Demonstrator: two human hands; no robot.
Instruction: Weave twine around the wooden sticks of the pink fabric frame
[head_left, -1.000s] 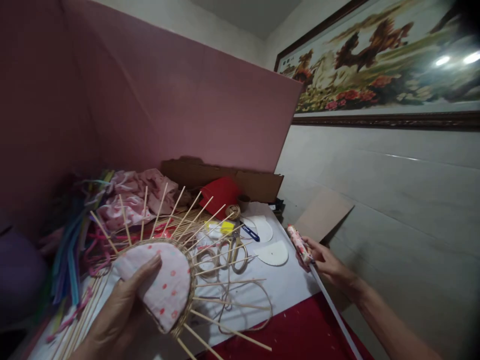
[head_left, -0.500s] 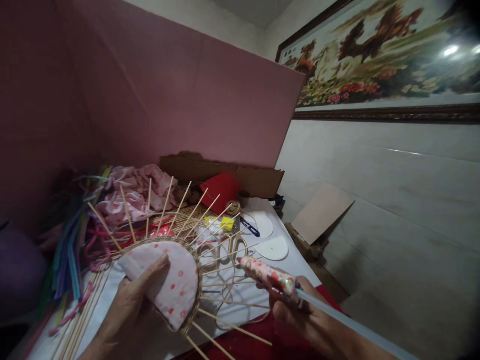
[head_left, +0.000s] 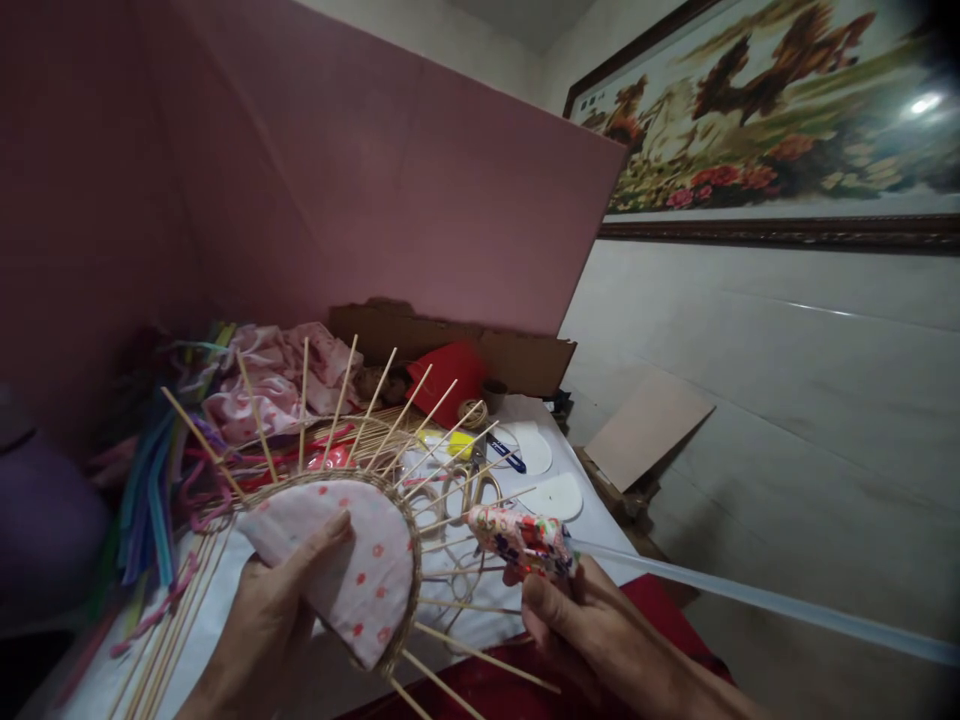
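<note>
Right hand (head_left: 581, 612) is gripping a flowery glue gun (head_left: 517, 537) that's kinda pointing leftward toward the stick-spoked fabric half-circle (head_left: 379, 562) the left hand (head_left: 274, 605) is pinching.

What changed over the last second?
Right hand brought the floral tool leftward, closer to the half-round fabric piece, turning its tip more to the left. Nothing visibly taken up or let go. Left hand still grips the fabric piece; blue cutter stayed put.

Lower left, the panel (head_left: 371, 565) looks like matt cloth, its rim (head_left: 415, 560) rough twine, its sticks (head_left: 487, 658) smooth wood; lower right, the rod (head_left: 765, 597) seems glossy plastic.
</note>
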